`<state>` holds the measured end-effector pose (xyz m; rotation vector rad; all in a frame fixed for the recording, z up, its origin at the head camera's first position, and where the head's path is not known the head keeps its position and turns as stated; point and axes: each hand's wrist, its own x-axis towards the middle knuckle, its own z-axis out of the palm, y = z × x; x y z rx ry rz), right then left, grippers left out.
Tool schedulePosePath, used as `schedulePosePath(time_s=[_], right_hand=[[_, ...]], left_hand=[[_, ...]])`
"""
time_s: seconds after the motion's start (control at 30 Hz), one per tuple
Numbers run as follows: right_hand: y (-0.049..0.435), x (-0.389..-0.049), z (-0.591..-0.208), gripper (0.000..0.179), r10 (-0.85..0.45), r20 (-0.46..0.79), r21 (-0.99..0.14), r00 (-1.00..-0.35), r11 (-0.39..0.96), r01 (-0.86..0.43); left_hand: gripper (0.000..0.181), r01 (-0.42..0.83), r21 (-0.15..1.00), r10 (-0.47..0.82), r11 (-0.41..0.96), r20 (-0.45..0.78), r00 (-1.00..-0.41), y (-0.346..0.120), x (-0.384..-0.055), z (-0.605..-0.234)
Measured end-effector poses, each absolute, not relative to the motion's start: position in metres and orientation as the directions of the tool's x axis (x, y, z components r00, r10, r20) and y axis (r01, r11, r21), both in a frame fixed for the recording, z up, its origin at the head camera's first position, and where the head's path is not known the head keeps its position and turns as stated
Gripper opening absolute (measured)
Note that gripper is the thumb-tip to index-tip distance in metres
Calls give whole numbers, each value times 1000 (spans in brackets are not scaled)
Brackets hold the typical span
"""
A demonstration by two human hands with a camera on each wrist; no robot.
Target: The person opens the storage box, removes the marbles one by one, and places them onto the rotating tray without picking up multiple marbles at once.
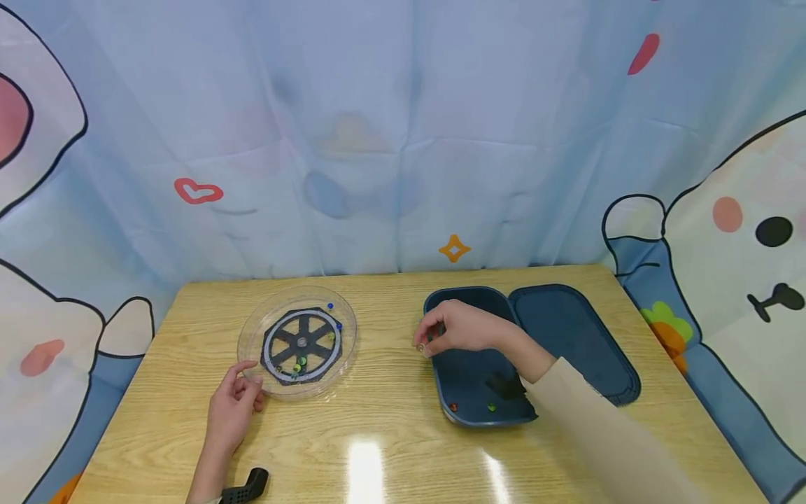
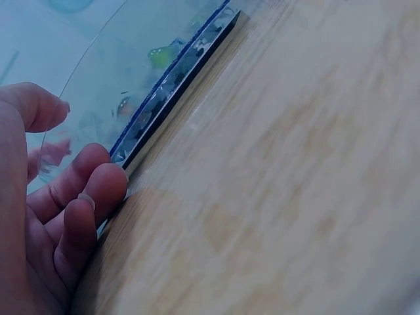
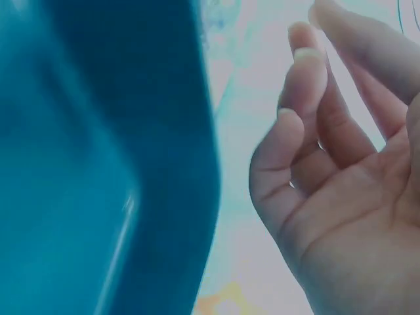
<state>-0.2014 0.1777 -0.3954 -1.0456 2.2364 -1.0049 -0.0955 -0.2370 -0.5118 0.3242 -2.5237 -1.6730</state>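
My left hand [image 1: 231, 406] holds the near-left rim of a clear round dish [image 1: 250, 329], its thumb and fingers about the wall in the left wrist view. A dark wheel-like piece with spokes [image 1: 303, 342] shows in the dish's middle. Several small glass marbles lie in the dish, among them a green marble [image 1: 303, 361] and a blue marble [image 1: 330, 306]. Over the left edge of a dark blue box [image 1: 469, 381], my right hand [image 1: 464, 327] pinches a small clear marble [image 1: 421, 347] between thumb and fingertips. The right wrist view does not show that marble clearly.
Inside the box, a red marble [image 1: 453, 407] and a green marble [image 1: 492, 407] lie near its front wall. The box's lid [image 1: 576, 343] lies to its right. A wooden table [image 1: 302, 448] bears everything, with a printed curtain [image 1: 378, 140] behind.
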Motion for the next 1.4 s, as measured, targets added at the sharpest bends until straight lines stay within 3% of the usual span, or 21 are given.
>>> schedulePosePath(time_s=[0.7,1.0,1.4], right_hand=[[52,-201,-425,10,-771,-14,-750,-637,429,-504],[22,-198,-431,7,-721,-27,-752,-692,471,-461],[-10,-202,-443,8,-659,-27,-792,-752,473,-386]], left_hand=[[30,-62,924,-227,378,28,-974,-242,-95,-522],[34,-96,928,-230,360,-11,-973,-243,-98,-524],[31,-60,931,-229,359,25,-973,-240,-97,-524]])
